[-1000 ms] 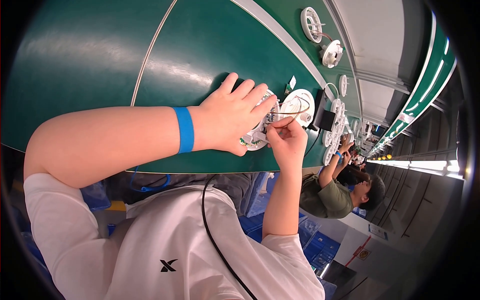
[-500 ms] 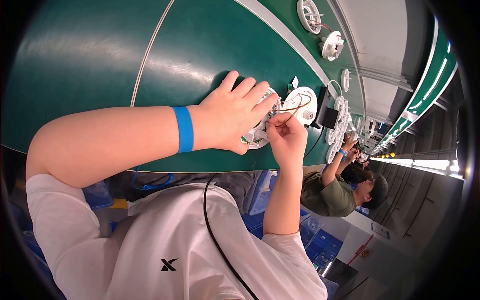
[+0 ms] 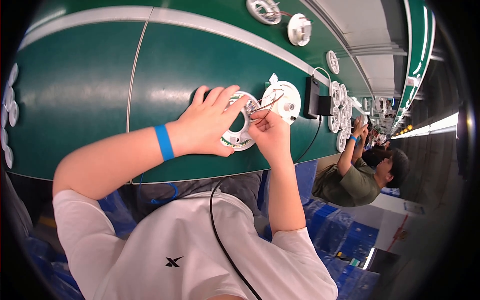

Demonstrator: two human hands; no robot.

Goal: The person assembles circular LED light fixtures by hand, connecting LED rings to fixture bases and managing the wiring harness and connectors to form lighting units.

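A white plastic ring [image 3: 246, 142] with a green circuit board around it lies on the green bench. My left hand [image 3: 210, 120], with a blue band at its wrist, grips the ring's left side, fingers over the far rim and thumb at the near edge. At the ring's right side my right hand [image 3: 270, 134] pinches thin dark wires, their ends hidden by the fingertips. These wires run to a round white housing [image 3: 294, 90] just beyond the right hand, which has a small knob-like part on its face.
Right of the housing stand a black box-shaped device [image 3: 312, 97] and its cable. Several white rings [image 3: 335, 122] lie farther right, others [image 3: 13, 114] at the far left. A wired ring and disc [image 3: 300, 30] sit on the far strip. A co-worker [image 3: 350, 185] works at the right.
The view has shifted, bringing the left-hand rings into sight. My left hand has drawn back a little on the ring, so its opening shows more. My right hand stays at the wires.
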